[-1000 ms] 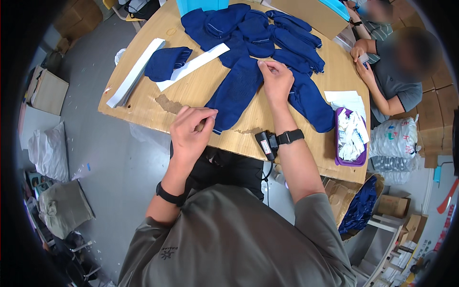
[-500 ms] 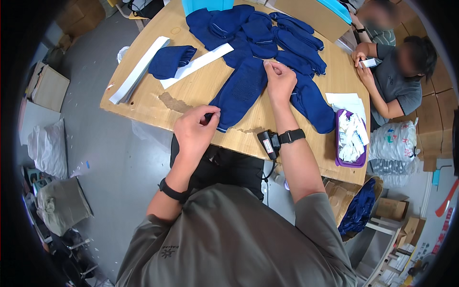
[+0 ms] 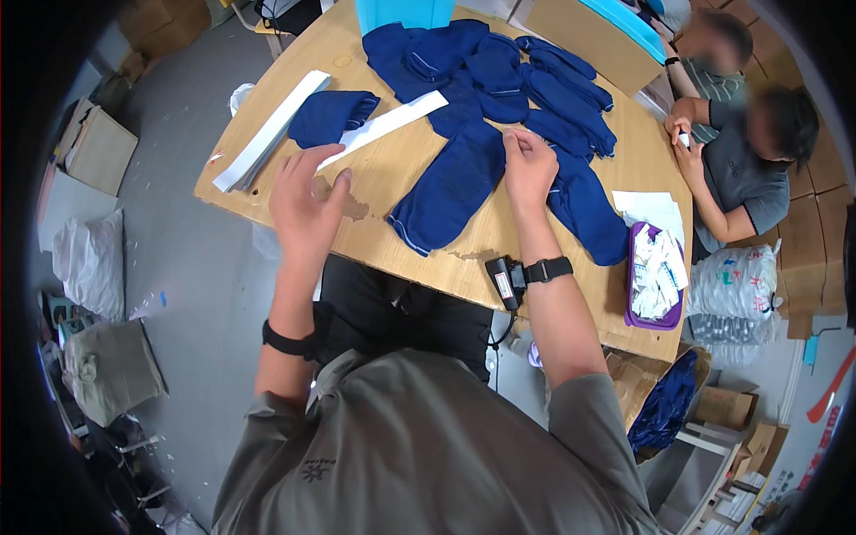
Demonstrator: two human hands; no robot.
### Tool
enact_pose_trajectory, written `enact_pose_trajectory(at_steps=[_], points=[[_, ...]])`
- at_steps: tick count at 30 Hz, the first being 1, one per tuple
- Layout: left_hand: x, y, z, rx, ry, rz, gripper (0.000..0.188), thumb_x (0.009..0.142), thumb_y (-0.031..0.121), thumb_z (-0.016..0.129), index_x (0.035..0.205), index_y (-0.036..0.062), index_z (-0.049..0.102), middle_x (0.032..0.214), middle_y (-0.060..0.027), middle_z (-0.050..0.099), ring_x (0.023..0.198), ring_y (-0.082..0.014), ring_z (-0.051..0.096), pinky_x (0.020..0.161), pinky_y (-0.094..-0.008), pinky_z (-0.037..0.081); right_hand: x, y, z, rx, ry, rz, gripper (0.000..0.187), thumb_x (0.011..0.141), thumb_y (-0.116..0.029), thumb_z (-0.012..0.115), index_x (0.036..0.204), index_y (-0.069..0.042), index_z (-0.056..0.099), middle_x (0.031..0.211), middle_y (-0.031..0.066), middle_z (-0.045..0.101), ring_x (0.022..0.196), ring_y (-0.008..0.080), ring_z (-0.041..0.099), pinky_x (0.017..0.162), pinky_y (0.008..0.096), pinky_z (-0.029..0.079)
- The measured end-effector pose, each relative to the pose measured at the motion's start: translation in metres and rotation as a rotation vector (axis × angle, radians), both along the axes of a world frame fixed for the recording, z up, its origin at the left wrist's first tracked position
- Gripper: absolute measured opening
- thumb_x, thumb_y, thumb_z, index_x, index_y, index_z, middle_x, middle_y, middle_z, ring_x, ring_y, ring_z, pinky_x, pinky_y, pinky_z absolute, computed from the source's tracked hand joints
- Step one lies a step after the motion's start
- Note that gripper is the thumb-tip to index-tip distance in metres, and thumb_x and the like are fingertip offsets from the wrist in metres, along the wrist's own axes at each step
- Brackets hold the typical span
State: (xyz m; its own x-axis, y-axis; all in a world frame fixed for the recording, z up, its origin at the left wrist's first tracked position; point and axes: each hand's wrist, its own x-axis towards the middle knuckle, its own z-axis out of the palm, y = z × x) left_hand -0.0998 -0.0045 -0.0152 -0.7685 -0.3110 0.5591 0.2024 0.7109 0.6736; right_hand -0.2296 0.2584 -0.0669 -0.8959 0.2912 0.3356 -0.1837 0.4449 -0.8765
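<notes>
A navy sock [image 3: 446, 187] lies flat on the table in front of me, its light-edged end toward my body. With thumb and forefinger pinched together, my right hand [image 3: 531, 171] grips the far right edge of this sock. My left hand [image 3: 305, 203] is raised to the left of it, fingers and thumb spread, with nothing in it. Just beyond that hand lies a folded navy sock [image 3: 328, 118], partly over a white paper strip [image 3: 401, 123]. Several more navy socks [image 3: 490, 76] are heaped at the back, and another sock [image 3: 588, 209] extends to the right.
A stack of white strips [image 3: 272, 134] is at the table's left. On the right stands a purple basket [image 3: 631, 294] of small white labels beside white paper [image 3: 655, 207]. A small black device [image 3: 501, 283] sits near my right wrist. Two people [image 3: 736, 160] work at the far right.
My left hand has let go of the near end of the sock and moved left and away, opening. The sock's near end now lies flatter. My right hand stays pinched at its edge.
</notes>
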Motion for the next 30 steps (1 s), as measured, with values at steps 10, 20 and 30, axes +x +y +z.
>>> enact_pose_trajectory(at_steps=[10, 20, 30], points=[[-0.022, -0.002, -0.008, -0.466, -0.021, -0.085, 0.059, 0.082, 0.015, 0.072, 0.136, 0.0053, 0.052, 0.15, -0.0183, 0.042, 0.144, -0.0372, 0.031, 0.116, -0.0452, 0.028, 0.0, 0.001, -0.002, -0.066, 0.0, 0.059, 0.018, 0.085, -0.016, 0.07, 0.091, 0.001, 0.074, 0.058, 0.0031, 0.06, 0.054, 0.0082, 0.051, 0.056, 0.0271, 0.041], [-0.039, -0.029, -0.033, -0.268, -0.243, -0.211, 0.054, 0.086, 0.022, 0.067, 0.131, -0.005, 0.054, 0.139, -0.0227, 0.053, 0.135, -0.0378, 0.045, 0.112, -0.0434, 0.035, 0.0, -0.001, 0.001, -0.074, -0.01, 0.058, 0.016, 0.086, -0.013, 0.069, 0.091, 0.002, 0.073, 0.056, 0.0013, 0.056, 0.052, 0.0064, 0.047, 0.053, 0.0265, 0.038], [-0.071, -0.037, -0.021, -0.456, -0.007, -0.031, 0.06, 0.079, 0.017, 0.071, 0.134, 0.0, 0.051, 0.135, -0.0187, 0.054, 0.125, -0.0371, 0.051, 0.105, -0.0431, 0.041, -0.001, -0.001, 0.001, -0.1, -0.012, 0.065, 0.017, 0.086, -0.013, 0.069, 0.091, 0.003, 0.072, 0.056, -0.0002, 0.058, 0.052, 0.0042, 0.046, 0.051, 0.0255, 0.036]])
